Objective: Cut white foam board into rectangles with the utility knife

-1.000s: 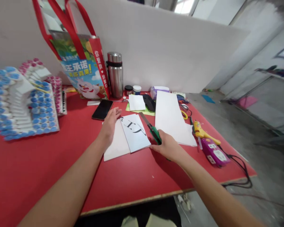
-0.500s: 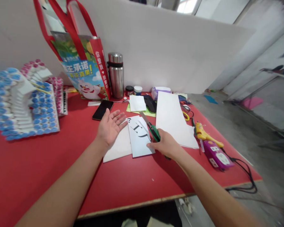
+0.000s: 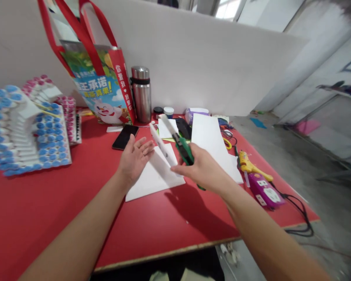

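My right hand is closed round the green handles of a pair of scissors and also pinches a white printed card, lifted off the table and seen nearly edge-on. My left hand hovers palm up, fingers spread, just left of that card and holds nothing. Below both hands a white sheet lies flat on the red table.
A black phone, steel flask and red printed bag stand at the back. Stacked blue and pink capped pieces fill the left. A long white sheet, yellow glue gun and purple power strip lie right.
My right hand has lifted the printed card and the scissors off the table, tilting the card on edge. My left hand turned palm up and stayed beside it.
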{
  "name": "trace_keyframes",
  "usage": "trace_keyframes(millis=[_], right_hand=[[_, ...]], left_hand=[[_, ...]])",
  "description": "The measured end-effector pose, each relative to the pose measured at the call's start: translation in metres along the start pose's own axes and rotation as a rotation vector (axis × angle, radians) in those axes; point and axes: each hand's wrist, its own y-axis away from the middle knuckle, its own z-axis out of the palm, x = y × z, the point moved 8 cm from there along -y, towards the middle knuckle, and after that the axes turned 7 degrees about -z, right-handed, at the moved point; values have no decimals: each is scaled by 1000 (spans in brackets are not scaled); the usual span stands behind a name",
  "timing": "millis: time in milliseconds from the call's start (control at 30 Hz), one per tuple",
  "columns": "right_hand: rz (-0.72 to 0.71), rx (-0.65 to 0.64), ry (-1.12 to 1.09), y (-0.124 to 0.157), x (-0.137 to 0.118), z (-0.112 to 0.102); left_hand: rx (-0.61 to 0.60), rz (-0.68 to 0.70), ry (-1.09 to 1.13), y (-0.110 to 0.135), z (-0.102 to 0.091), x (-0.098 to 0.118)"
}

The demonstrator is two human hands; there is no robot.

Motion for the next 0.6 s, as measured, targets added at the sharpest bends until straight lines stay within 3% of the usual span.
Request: trace_keyframes(millis=[100,167,300,400,600], right_hand=[[53,-111,-195,-2,5,17],[96,-32,-267,-7,22,10],[141,134,-356,-18,68,-9],[151,143,-422,-20,99,-6],[214,-53,-357,-10,121,19]], left_hand=[[-45,52,-37,2,4,7],[5,64,-124,2,0,8],[239,95,-415,0,-19,7],[245,175,-664,-1,-23,10],[273,447,-1285,4,-17,26]])
